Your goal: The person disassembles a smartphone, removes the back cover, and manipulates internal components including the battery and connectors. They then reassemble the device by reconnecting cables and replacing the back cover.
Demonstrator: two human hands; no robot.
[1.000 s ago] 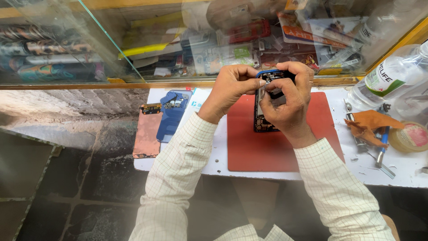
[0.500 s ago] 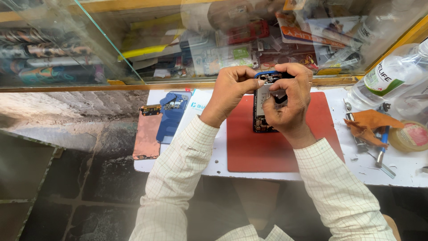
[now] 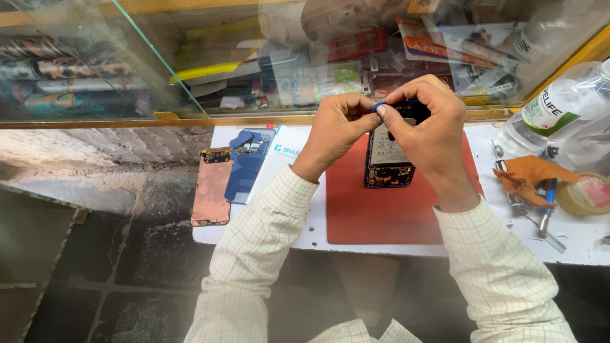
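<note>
At 12 o'clock over the red mat (image 3: 381, 216), both hands meet at the top edge of an opened phone (image 3: 387, 159). Left hand (image 3: 337, 130) pinches a small blue pick (image 3: 379, 107) between thumb and forefinger, tips touching the right hand's thumb. Right hand (image 3: 432, 130) wraps the phone's upper right corner, fingers curled, clamped on it. Phone lies back-off: grey battery with a label, dark circuit board showing at its 6 o'clock end, lower end on the mat.

Mat is flat, matte, rectangular, on a scuffed white bench (image 3: 572, 241). At 9 o'clock of the phone: white card (image 3: 279, 159), blue phone back cover (image 3: 244, 168), then a copper-pink panel (image 3: 211, 194) overhanging the bench edge. At 3 o'clock: crumpled orange cloth (image 3: 530, 174), blue-handled tool (image 3: 548, 203), tape roll (image 3: 581, 194), clear plastic bottle (image 3: 559, 108). Glass display case (image 3: 190, 63) at 12 o'clock, cluttered.

Versus 0.5 s ago: hands and phone hold the same pose, grip unchanged; no visible shift in the bench items.
</note>
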